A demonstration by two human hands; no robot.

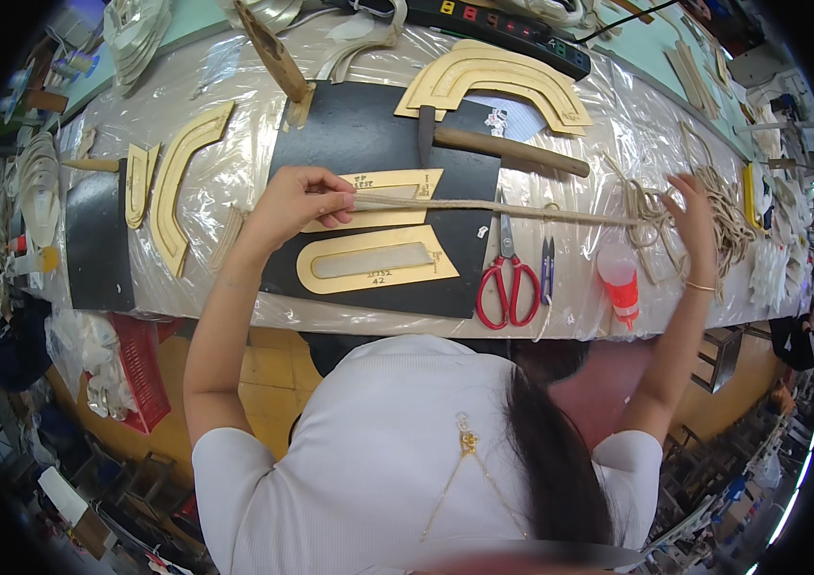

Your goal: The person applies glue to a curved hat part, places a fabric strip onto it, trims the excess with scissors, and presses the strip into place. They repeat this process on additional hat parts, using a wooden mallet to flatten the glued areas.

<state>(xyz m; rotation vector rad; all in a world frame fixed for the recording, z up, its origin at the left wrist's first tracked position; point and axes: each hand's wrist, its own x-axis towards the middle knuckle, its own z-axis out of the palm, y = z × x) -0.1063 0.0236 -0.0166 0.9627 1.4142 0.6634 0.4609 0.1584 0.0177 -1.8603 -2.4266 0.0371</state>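
Note:
A beige cord [522, 209] runs nearly straight across the table between my hands. My left hand [309, 199] is closed in a pinch on its left end, over a pale yellow template [426, 178] with a cut-out. At the right, my right hand [693, 213] has its fingers apart beside a tangled heap of the same cord [728, 216]; no firm grip on it shows. Below the taut cord lies a U-shaped template [378, 280] on a black board [469, 249]. Red-handled scissors [509, 287] and small dark thread snips [548, 273] lie near the front edge.
A hammer [512, 151] rests beyond the cord, touching a large arched template [493, 72]. A clear bottle with a red lower part [620, 287] stands near my right forearm. More curved templates [177, 182] lie left. A power strip [503, 34] sits at the back.

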